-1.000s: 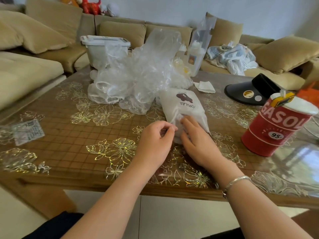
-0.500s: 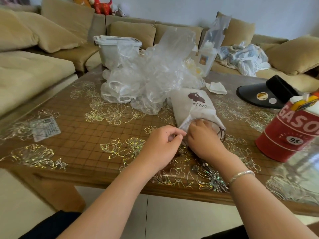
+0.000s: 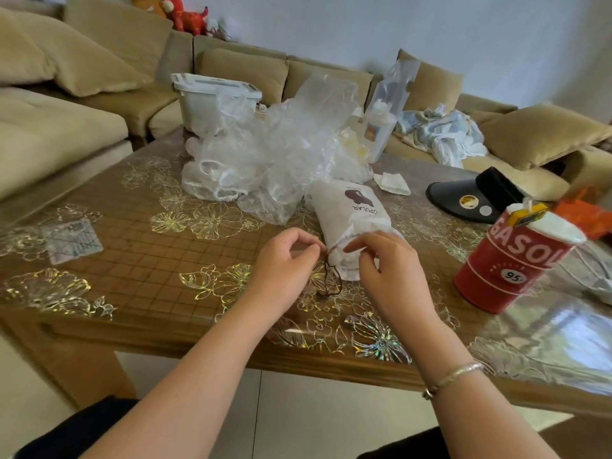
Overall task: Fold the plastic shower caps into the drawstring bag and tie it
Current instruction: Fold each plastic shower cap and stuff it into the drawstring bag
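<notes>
1. Left hand (image 3: 286,260) had its thumb and forefinger pinched on the dark cord (image 3: 331,276) right at the bag's mouth. A second before, that hand was pressed up against the bag opening instead, so it had come off the fabric and onto the string.
2. Right hand (image 3: 385,263) was pinching too, thumb and fingers closed on the cord or the gathered edge of the mouth, hard to tell which. Half a second earlier it was lying flatter over the opening.
3. The drawstring bag (image 3: 351,223) lay on the table (image 3: 132,286) between the hands and the plastic pile, mouth toward the person. The mouth looked bunched, with cord wrapped round it and a loop dangling below.
4. My read: stuffing was done for this bag and the tying had started.
5. Further out, a heap of clear shower caps (image 3: 271,157) sat just behind the bag, touching it as far as I could see, so plenty looked unpacked.
6. The red tin (image 3: 516,260) and black visor (image 3: 477,197) sat off to the right, out of the way.
</notes>
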### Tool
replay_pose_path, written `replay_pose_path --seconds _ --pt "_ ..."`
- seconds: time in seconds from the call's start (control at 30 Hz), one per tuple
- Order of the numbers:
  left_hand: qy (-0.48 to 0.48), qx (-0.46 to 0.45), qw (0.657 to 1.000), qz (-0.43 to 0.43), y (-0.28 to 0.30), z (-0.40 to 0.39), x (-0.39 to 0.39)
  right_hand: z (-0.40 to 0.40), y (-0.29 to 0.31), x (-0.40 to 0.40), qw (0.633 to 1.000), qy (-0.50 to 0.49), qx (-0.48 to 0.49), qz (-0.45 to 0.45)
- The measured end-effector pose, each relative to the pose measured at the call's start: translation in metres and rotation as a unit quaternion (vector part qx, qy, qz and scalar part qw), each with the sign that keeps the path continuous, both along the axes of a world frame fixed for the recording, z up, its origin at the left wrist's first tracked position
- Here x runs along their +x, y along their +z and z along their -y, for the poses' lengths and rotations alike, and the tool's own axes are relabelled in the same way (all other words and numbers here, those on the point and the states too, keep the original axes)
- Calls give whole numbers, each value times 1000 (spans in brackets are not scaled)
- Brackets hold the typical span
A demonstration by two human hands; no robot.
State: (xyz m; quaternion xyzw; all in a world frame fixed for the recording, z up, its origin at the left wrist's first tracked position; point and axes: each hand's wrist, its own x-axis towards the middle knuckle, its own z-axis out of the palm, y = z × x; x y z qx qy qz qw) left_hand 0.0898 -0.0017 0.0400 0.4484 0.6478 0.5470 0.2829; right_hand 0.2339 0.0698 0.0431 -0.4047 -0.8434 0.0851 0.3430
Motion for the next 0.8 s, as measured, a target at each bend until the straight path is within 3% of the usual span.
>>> replay_pose_path --seconds 0.33,0.47,0.67,0.8 --pt "102 0 994 30 7 13 -80 -15 7 -96 997 19 -36 -58" --pt "122 -19 992 31 6 15 -104 -28 12 -124 992 -8 -110 -62" --pt "129 -16 991 44 6 11 -121 -52 6 -144 935 21 -288 -205" --pt "126 -8 991 52 4 7 -124 -49 5 -144 911 31 -294 -286"
